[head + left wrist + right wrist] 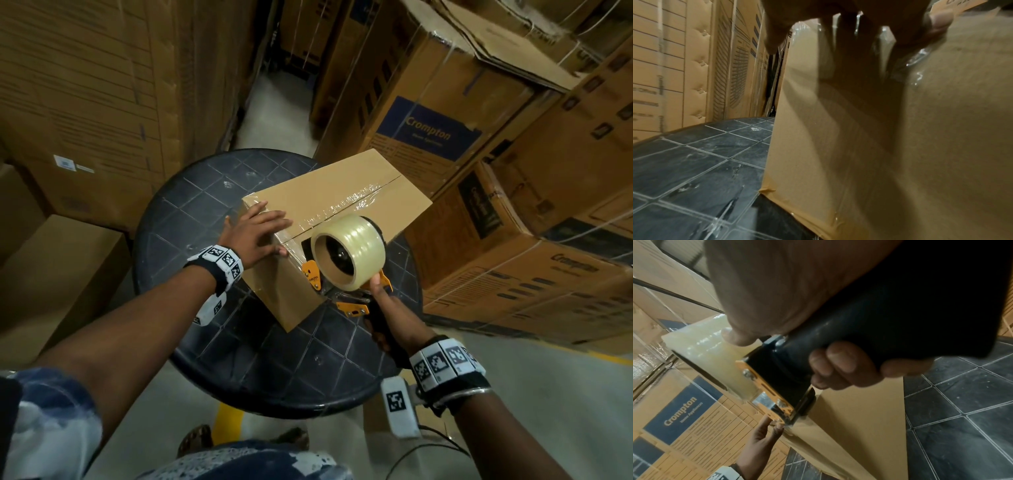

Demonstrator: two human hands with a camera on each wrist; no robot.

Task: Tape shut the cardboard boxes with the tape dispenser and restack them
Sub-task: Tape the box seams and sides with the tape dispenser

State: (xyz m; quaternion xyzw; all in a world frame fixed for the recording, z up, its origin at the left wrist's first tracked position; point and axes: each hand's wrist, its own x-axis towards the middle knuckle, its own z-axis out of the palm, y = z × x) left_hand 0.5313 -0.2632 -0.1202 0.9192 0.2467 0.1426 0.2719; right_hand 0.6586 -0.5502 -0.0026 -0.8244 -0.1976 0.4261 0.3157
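Observation:
A plain cardboard box (pixel 346 192) stands on a round black table (pixel 212 219), with clear tape running along its top seam. My left hand (pixel 255 233) lies flat on the box's near top corner, fingers spread, thumb down the side; the left wrist view shows the fingers (pixel 840 32) over the box wall (pixel 900 146). My right hand (pixel 394 308) grips the black handle of the orange tape dispenser (pixel 346 253), whose clear roll sits against the box's near side. In the right wrist view the fingers (pixel 838 366) wrap the handle of the dispenser (pixel 777 378) against the box (pixel 859 418).
Tall stacks of printed cartons (pixel 428 123) stand close on the right and more cartons (pixel 85 85) on the left, with a narrow aisle (pixel 274 113) between them. A plain box (pixel 58 274) sits low at the left. A yellow floor line (pixel 226 425) runs under the table.

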